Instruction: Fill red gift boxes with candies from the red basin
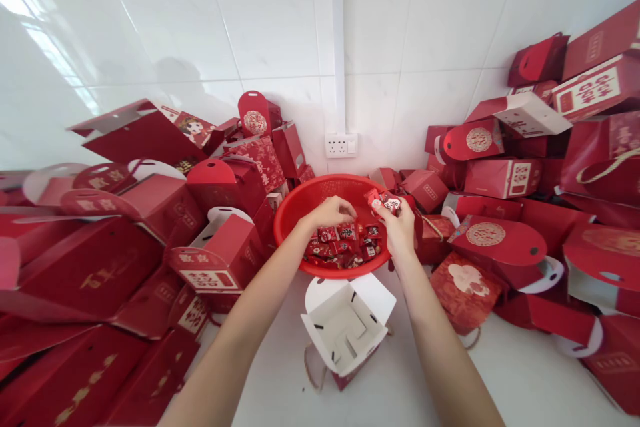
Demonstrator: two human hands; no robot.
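A round red plastic basket (300, 203) sits on the white floor against the wall, with several small red wrapped candies (345, 243) in it. My left hand (331, 211) reaches into the basket with fingers curled down over the candies; what they hold is hidden. My right hand (397, 223) is raised over the basket's right side and grips a bunch of wrapped candies (384, 202). Just in front of the basket stands an open red gift box (345, 327) with a white inside, its flaps spread and nothing visible in it.
Heaps of red gift boxes (130, 247) lie on the left, and more red boxes and bags (530, 213) are stacked on the right. A white wall socket (341, 145) is on the tiled wall behind. White floor (500, 373) shows by the open box.
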